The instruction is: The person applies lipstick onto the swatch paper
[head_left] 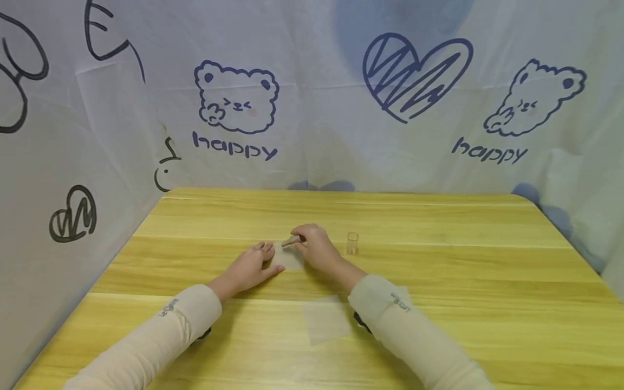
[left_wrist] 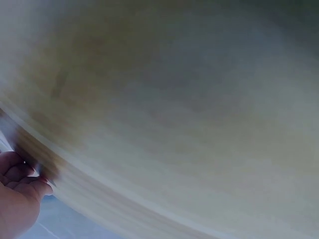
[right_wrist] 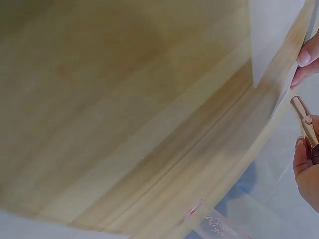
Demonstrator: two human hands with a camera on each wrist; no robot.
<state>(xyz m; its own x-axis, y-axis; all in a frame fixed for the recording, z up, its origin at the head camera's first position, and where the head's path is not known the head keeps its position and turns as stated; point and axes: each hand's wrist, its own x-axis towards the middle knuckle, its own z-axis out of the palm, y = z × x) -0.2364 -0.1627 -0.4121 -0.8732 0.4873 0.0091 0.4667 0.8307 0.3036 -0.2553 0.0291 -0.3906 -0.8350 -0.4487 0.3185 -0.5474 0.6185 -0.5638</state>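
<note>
My left hand [head_left: 251, 265] rests on the left part of a small white sheet of paper [head_left: 291, 262], its fingers and thumb extended over the tabletop. Above the sheet's upper part, my right hand [head_left: 319, 249] holds a slim rose-gold tube [head_left: 291, 241] between thumb and fingers. The right wrist view shows the tube [right_wrist: 301, 112] as shiny metal with a darker end inside the hand; its exact kind is unclear. Whether its tip touches the paper cannot be told. In the left wrist view only part of the left hand [left_wrist: 20, 194] appears, at the lower left.
A clear cylindrical container [head_left: 352, 244] stands to the right of my right hand; it bears lettering in the right wrist view. A second thin whitish sheet [head_left: 325, 319] lies nearer me on the wooden table [head_left: 463, 260]. Printed cloth [head_left: 322, 124] hangs behind.
</note>
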